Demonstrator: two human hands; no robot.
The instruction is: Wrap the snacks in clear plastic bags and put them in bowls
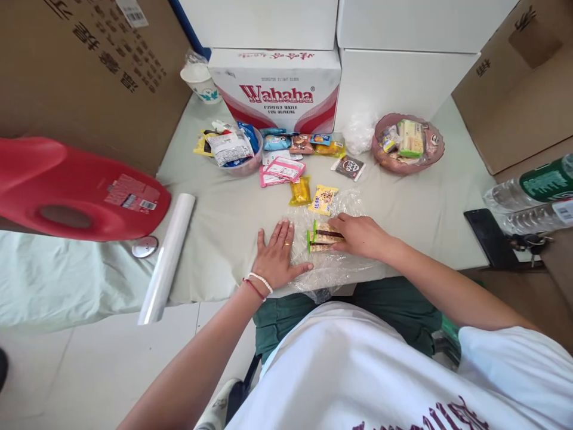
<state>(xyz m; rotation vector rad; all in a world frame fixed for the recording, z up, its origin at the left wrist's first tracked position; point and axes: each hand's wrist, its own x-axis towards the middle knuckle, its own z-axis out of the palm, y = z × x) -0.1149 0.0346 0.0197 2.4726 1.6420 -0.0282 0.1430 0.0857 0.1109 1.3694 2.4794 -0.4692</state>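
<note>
Our left hand [275, 258] lies spread at the film's [333, 276] edge; our right hand [359, 236] holds green-ended packets [323, 232], best gripped lightly.

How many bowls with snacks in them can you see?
2: a clear bowl in front of the Wahaha box, toward its left end, and a pink bowl farther right, beyond the right hand.

I observe two green-ended snack packs [323, 235], closely paired, over crumpled clear film [320, 269] on the bench [394, 203].
</note>
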